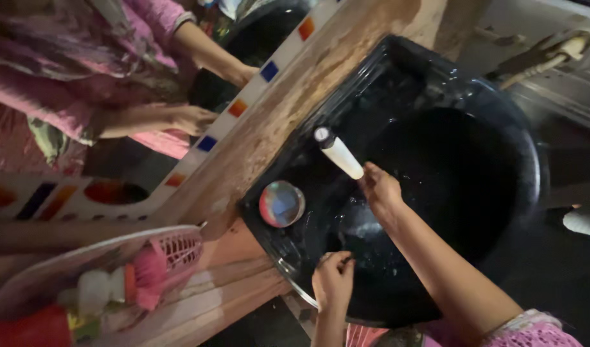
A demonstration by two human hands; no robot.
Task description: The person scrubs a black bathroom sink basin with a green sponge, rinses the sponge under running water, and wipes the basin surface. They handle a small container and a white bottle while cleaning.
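Observation:
A black wash basin is set into a brown stone counter. A white tap spout with a dark round cap reaches over the bowl. My right hand is just under the spout's end, fingers loosely apart and holding nothing I can see. My left hand rests on the basin's near rim with its fingers curled over the edge. A small round metal cup stands on the basin's ledge, left of the tap. The bowl's inside looks wet and very dark.
Another person in pink clothing stands at the upper left, hands at a second dark basin. A pink plastic basket with brushes and a white bottle sits at the lower left. A strip of coloured tiles edges the counter. A pipe fitting is at the upper right.

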